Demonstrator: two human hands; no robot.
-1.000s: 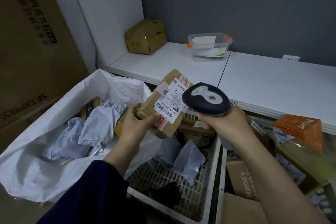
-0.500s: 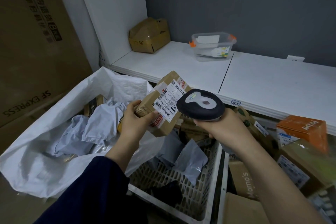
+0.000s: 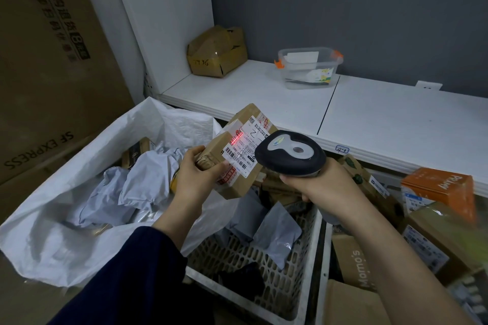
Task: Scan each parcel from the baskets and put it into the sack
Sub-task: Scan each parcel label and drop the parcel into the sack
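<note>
Left hand grips brown cardboard parcel, right hand grips black-grey handheld scanner; steady both, centre red beam on barcode.

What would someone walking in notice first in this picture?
A red scan line glows on the label of the brown parcel, held mid-frame by the left hand. Just right of it, the right hand aims a dark scanner at that label. At lower left the white sack lies open, holding grey mailers.
</note>
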